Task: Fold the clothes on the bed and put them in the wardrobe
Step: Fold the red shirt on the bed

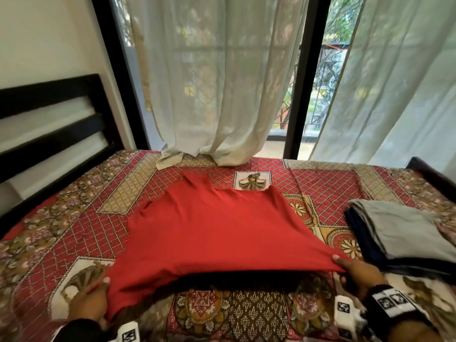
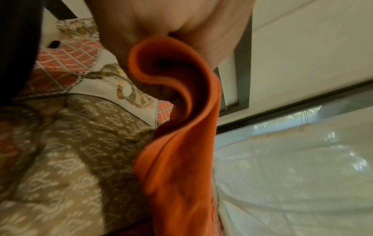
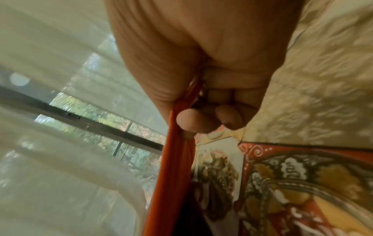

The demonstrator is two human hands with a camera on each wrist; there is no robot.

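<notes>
The red garment (image 1: 209,233) is spread mid-bed (image 1: 81,218), its near hem lifted and pinched at each corner by left hand (image 1: 88,304) and right hand (image 1: 357,275). Spreading or a first fold is judged in hand; next, the hem is probably to be carried evenly toward the far edge. Folded grey and dark clothes (image 1: 404,233) lie just beside, to the right.

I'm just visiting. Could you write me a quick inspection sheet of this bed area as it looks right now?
Surface: bed under a patterned spread.
Job's things: red garment spread out, near edge lifted; folded pile, grey on dark blue, to its right.
Clutter: nothing seen.
Hands: left hand and right hand each grip a near corner of the garment.
Cables: nothing seen.
Surroundings: curtains, window, dark headboard at left.
</notes>
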